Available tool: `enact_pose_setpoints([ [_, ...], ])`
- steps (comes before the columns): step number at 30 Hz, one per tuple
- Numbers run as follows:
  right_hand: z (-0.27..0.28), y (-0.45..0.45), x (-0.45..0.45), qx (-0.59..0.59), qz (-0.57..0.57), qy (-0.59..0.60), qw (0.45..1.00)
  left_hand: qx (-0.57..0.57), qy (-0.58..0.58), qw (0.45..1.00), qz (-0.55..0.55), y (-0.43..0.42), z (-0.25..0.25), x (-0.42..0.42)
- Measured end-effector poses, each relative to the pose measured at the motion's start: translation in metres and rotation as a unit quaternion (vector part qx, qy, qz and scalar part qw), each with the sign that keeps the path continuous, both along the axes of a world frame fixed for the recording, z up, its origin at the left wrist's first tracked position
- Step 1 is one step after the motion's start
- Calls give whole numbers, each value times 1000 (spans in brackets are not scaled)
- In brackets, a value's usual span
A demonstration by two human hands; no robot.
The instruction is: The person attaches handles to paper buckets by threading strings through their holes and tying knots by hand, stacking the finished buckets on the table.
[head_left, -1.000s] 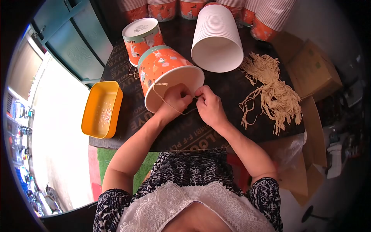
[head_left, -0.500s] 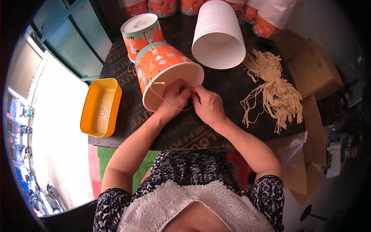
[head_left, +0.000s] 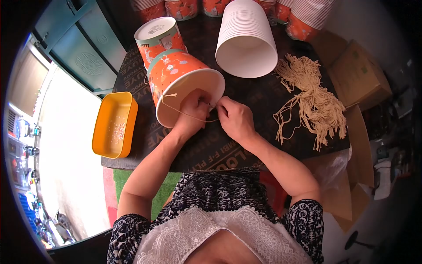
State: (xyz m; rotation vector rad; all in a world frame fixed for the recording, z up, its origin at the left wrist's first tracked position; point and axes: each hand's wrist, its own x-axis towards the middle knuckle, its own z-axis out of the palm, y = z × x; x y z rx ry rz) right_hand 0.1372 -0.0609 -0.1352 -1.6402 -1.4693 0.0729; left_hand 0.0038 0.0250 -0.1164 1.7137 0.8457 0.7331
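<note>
An orange paper bucket (head_left: 176,70) lies on its side, its white mouth facing me. My left hand (head_left: 193,110) reaches into the mouth, fingers curled near the right part of the rim; what they hold is hidden. Just outside that rim, my right hand (head_left: 236,118) is closed in a pinch on a thin beige cord (head_left: 187,115). The cord runs across the mouth from a knotted, frayed end at the left of the rim, over my left hand. Behind this bucket, a second orange bucket (head_left: 159,39) stands upside down.
A stack of white paper buckets (head_left: 247,39) lies at the back, open end toward me. Right of it is a bundle of beige cords (head_left: 314,101). A yellow tub (head_left: 115,125) with small pale bits stands at the left table edge. Cardboard boxes (head_left: 358,75) sit at the right.
The bucket has shifted slightly left, and a small gap now shows between its rim and my right fingers. My left hand stays inside the mouth.
</note>
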Motion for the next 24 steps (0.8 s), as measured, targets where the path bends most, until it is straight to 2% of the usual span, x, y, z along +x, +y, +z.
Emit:
enact_pose_setpoints([
  [3,0,0,-1,-3,-3,-7,1000,20,23,1000,7,1,-3,0],
  [6,0,-1,-2,1,1,-1,1000,147,24,989,-15,4,-10,1],
  [9,0,-2,-3,10,3,2,1000,76,27,996,-28,-5,4,2],
  [12,-2,-1,-2,15,3,-8,1000,58,75,994,-58,-2,3,1],
  [15,-4,0,-2,10,-2,-9,1000,101,79,990,-63,-2,5,1],
  [24,-2,2,-3,1,-19,-5,1000,37,59,996,-61,-3,4,0],
])
